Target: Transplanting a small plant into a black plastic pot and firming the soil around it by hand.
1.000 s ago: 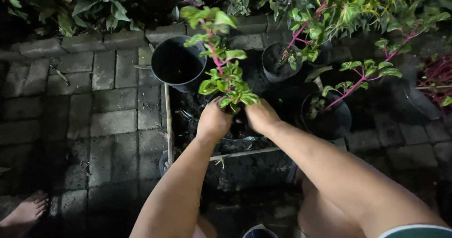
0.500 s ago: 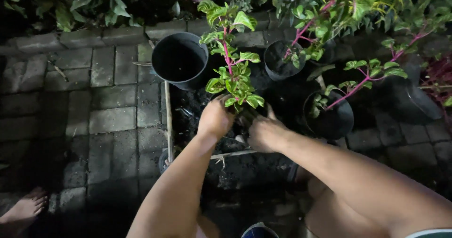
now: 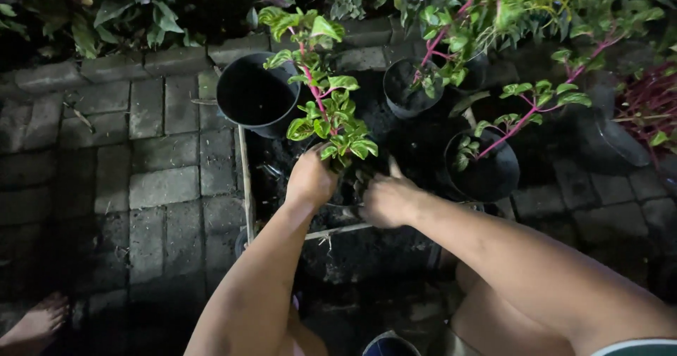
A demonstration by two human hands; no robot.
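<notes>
Grey paver floor (image 3: pixel 141 180) fills frame left. Empty black pot (image 3: pixel 255 102) upper centre; two planted pots (image 3: pixel 486 173) to the right. Pink-stemmed green plant (image 3: pixel 328 116) at centre, left hand (image 3: pixel 310 180) clamped round its base. Right hand (image 3: pixel 386 199) just beside, fingers loosely apart; leaves hide the stem base.

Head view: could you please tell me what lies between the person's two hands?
In the head view, between left hand and right hand stands the pink-stemmed green plant's base in a dark pot.
</notes>
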